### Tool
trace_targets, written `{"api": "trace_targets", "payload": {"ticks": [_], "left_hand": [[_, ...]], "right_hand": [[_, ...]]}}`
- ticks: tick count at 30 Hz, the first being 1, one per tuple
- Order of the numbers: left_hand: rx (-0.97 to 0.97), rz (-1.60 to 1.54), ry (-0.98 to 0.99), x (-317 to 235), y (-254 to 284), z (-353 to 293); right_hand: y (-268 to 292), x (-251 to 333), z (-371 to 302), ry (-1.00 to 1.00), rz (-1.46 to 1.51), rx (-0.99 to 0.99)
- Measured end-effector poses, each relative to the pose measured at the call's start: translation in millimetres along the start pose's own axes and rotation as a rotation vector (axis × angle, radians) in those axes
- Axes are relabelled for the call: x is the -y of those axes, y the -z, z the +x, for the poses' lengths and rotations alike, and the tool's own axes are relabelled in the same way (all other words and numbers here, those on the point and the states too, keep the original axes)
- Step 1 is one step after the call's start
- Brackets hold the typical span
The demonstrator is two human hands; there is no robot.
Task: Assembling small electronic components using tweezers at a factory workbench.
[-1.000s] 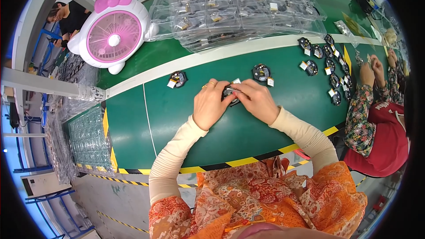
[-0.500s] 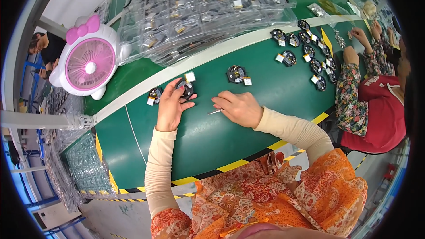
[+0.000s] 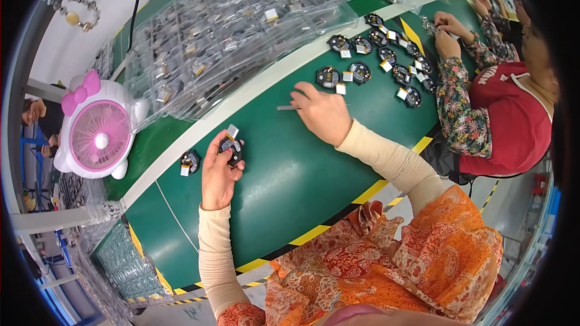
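Observation:
My left hand [image 3: 219, 175] is closed round a round black circuit module [image 3: 230, 152], with a small white-and-silver battery [image 3: 232, 132] standing out past the fingertips. In my right hand [image 3: 323, 113], raised over the middle of the bench, is a thin pair of metal tweezers [image 3: 286, 108], lying sideways through the fingers. Just beyond that hand sits another black module [image 3: 328, 76], its battery [image 3: 341, 89] toward me. One more module [image 3: 190, 162] lies on the green mat, left of my left hand.
Several similar modules [image 3: 386, 56] cluster at the right rear. Stacked clear plastic trays [image 3: 235, 30] stand behind the white rail [image 3: 181, 136]. A pink-and-white fan [image 3: 101, 127] is at left. To the right, a co-worker in a red vest [image 3: 501, 105] handles small parts.
My right hand has moved up and away from me, and the lone module now sits closer to the right-hand cluster. The left hand still holds its module. The view has turned slightly.

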State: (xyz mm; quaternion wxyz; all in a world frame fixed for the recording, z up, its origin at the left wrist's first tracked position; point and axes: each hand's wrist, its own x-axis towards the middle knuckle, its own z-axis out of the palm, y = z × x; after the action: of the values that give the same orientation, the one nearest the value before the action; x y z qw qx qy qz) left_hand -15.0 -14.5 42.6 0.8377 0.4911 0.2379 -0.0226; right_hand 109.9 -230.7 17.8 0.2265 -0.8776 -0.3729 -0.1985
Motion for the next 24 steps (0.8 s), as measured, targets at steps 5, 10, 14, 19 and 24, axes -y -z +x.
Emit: {"api": "trace_targets", "payload": {"ticks": [5, 10, 14, 19, 24], "left_hand": [[0.124, 0.182, 0.018, 17.6, -20.9, -10.5], [0.138, 0.311, 0.005, 23.6, -26.2, -17.4], [0.13, 0.37, -0.104, 24.5, -27.0, -12.8], [0.066, 0.316, -0.017, 24.6, -21.9, -11.5], [0.096, 0.301, -0.026, 23.0, -26.1, -13.6]], "right_hand": [[7.9, 41.5, -8.0, 0.19, 0.302, -0.133], [-6.9, 46.9, -19.6, 0.366, 0.474, 0.007], [-0.3, 44.4, -14.8, 0.203, 0.606, -0.031], [3.8, 52.1, -11.2, 0.051, 0.854, 0.041], [4.9, 52.5, -10.9, -0.024, 0.873, 0.061]]}}
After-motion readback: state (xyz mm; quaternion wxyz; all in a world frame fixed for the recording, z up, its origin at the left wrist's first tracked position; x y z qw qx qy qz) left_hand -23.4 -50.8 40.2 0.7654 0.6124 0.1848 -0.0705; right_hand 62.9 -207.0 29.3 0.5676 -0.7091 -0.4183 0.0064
